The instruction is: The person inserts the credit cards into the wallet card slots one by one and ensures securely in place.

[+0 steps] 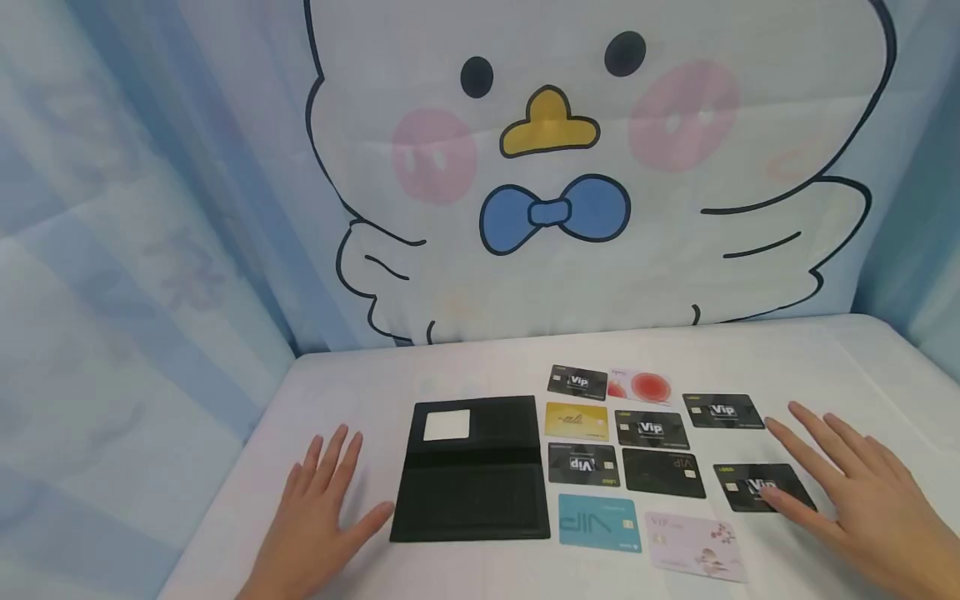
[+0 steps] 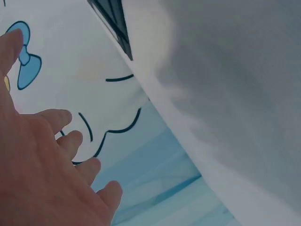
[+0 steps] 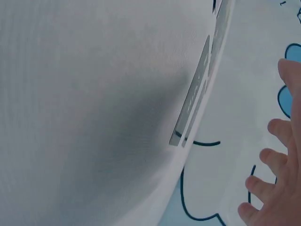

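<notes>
We see the left hand [image 1: 315,508] spread wide, holding nothing, its thumb tip just beside the left edge of the black wallet [image 1: 471,504], which lies opened flat on the tabletop [image 1: 817,358]! Across to the right, we find the right hand [image 1: 862,500] splayed too, nothing gripped, its thumb over a black Vip card [image 1: 738,493]; whether they touch, we cannot tell. Between wallet and right hand we spot a yellow card [image 1: 577,422], a teal card [image 1: 600,523] and a pale pink card [image 1: 693,542] at the teal one's right.
</notes>
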Tool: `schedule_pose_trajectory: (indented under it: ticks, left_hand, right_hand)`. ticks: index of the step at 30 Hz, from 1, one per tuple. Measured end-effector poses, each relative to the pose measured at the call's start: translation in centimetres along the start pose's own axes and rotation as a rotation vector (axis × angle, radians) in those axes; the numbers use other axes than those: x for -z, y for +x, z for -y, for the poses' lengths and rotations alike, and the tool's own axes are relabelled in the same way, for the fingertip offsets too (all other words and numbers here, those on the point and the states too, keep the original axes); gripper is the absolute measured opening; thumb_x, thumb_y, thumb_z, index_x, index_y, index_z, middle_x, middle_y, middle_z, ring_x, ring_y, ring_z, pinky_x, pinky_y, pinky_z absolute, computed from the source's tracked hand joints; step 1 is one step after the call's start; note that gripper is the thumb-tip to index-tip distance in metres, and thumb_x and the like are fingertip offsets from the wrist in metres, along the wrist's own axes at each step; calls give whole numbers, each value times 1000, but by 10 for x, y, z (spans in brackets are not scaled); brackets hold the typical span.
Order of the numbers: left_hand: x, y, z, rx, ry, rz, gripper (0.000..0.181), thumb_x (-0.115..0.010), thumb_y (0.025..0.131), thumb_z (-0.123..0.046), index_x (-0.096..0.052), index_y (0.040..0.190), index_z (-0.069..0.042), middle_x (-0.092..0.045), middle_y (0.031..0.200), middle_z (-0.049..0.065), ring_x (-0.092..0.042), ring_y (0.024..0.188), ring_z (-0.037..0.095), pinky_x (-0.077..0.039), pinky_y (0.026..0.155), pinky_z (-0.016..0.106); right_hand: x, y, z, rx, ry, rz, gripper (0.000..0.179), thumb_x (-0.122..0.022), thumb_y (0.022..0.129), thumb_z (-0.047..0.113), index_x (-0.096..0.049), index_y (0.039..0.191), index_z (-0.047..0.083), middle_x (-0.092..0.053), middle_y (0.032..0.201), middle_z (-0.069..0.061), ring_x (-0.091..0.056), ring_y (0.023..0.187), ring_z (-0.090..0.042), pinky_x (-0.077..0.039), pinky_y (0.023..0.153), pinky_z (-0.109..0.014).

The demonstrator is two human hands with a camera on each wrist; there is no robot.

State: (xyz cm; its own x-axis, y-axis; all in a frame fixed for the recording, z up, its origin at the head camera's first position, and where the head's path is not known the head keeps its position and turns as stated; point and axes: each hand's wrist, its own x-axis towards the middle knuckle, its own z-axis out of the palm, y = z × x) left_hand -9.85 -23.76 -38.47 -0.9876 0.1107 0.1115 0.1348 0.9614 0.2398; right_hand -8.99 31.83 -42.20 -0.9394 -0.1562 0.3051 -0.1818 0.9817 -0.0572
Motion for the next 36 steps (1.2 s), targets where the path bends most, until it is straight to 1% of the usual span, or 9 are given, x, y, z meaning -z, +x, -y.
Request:
schedule_pose_trajectory:
  ticks: [3, 5, 8, 10, 16, 21, 26, 32, 36]
  left_hand:
    - [-1, 2, -7, -7, -30, 27, 102, -64, 87, -69, -28, 160, -7, -22, 164, 19, -13, 148, 47, -15, 114, 71]
    - [-1, 5, -12, -5, -60, 47, 103, -64, 86, -70, -27, 160, -8, -20, 165, 18, -13, 149, 47, -15, 114, 69]
    - [0, 9, -20, 4, -95, 68, 105, -64, 85, -71, -25, 161, -10, -18, 166, 15, -13, 150, 46, -17, 115, 68]
    - [0, 11, -24, 12, -118, 74, 105, -66, 85, -70, -25, 161, -11, -19, 166, 15, -14, 150, 44, -19, 114, 68]
    - [0, 17, -33, 0, -179, 55, 104, -72, 84, -64, -26, 161, -12, -22, 166, 13, -21, 150, 37, -29, 112, 64]
    - [-2, 22, -36, -8, -224, 37, 101, -73, 85, -62, -28, 161, -12, -25, 165, 11, -28, 147, 33, -33, 112, 61]
    - [-6, 26, -38, 16, -277, 38, 101, -75, 84, -61, -30, 160, -12, -26, 164, 13, -30, 146, 34, -35, 110, 62]
    - [-9, 30, -40, 38, -333, 53, 100, -77, 82, -60, -34, 158, -11, -31, 161, 15, -33, 145, 36, -35, 109, 64]
    - [-10, 32, -41, 54, -350, 69, 100, -78, 81, -59, -35, 157, -11, -32, 161, 15, -35, 144, 36, -36, 109, 64]
  right_hand:
    - [1, -1, 7, 39, 58, 15, 102, -76, 83, 54, -24, 161, 14, -21, 161, -23, -24, 135, -51, 9, 117, -63]
    - [4, 0, 12, 37, 93, 46, 98, -77, 82, 57, -33, 157, 14, -31, 154, -24, -32, 128, -49, -7, 114, -72]
    - [8, 2, 20, 10, 108, 135, 94, -75, 81, 64, -40, 153, 13, -38, 147, -25, -39, 123, -49, -27, 102, -78]
    - [10, 3, 24, 7, 103, 180, 95, -73, 80, 67, -43, 151, 13, -41, 145, -23, -42, 122, -48, -35, 95, -78]
    - [10, 4, 31, 24, 114, 217, 93, -72, 76, 73, -53, 145, 13, -48, 142, -21, -47, 120, -45, -40, 92, -76]
    - [8, 5, 36, 3, 121, 245, 93, -68, 76, 77, -57, 142, 13, -51, 141, -21, -49, 118, -44, -42, 89, -76]
    - [6, 6, 41, -26, 113, 286, 91, -66, 74, 81, -62, 138, 16, -53, 138, -20, -50, 114, -43, -44, 85, -76]
    - [2, 4, 44, 15, 91, 280, 86, -66, 72, 82, -66, 132, 21, -58, 132, -13, -54, 109, -36, -46, 85, -73]
    - [-2, 2, 45, 38, 82, 294, 90, -58, 70, 88, -67, 131, 23, -58, 133, -10, -54, 108, -34, -47, 86, -72]
